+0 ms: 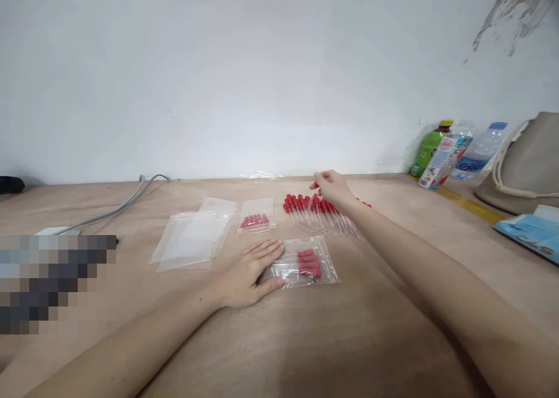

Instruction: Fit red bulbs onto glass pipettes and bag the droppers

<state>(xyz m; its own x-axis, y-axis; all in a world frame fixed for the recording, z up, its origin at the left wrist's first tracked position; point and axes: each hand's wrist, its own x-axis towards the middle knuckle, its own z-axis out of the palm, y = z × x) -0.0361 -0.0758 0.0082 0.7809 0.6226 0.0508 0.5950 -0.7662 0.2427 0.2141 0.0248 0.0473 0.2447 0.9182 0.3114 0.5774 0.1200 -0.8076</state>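
My left hand (251, 273) lies flat with fingers spread on the left end of a clear zip bag (328, 264). Several red-capped droppers (309, 264) rest inside it, their red rubber bulbs towards the right. Over the far row of loose droppers (301, 203), my right hand (334, 187) pinches one dropper (312, 201) by its red bulb, its thin clear tube slanting down. The loose row lies side by side, bulbs towards the wall and tips towards me; my right hand and forearm hide part of it.
Left of the row lies another zip bag (264, 207) with several red bulbs in it. Flat bags (187, 241) overlap further left, near a grey cable (117, 208). Bottles (430, 148), a carton (445, 160), a beige bag (528, 153) and a blue packet (530, 232) stand at the right.
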